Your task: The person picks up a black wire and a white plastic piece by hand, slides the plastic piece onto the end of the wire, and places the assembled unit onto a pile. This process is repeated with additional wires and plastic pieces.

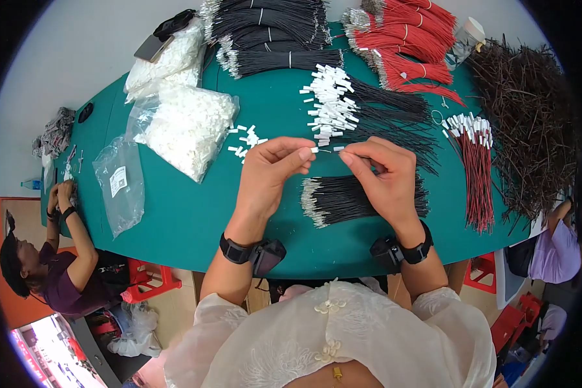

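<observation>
My left hand (275, 168) is closed in a pinch on a small white plastic connector housing (315, 149). Facing it, my right hand (385, 181) pinches a thin wire, whose light-coloured tip (326, 151) points at the housing. Another small white piece (338, 149) shows at the right fingertips; I cannot tell whether it is held. Beneath my right hand lies a bundle of black wires (343, 200) with bare metal terminals. Just beyond, black wires fitted with white housings (333, 100) lie in a pile. Loose white housings (247, 139) are scattered by my left hand.
On the green table (187, 220) lie bags of white housings (186, 126), an empty clear bag (119, 187), black wire bundles (271, 32), red wire bundles (407, 39), red wires with white housings (475, 168) and a dark tangled heap (524, 116). A person (58, 265) works at the left.
</observation>
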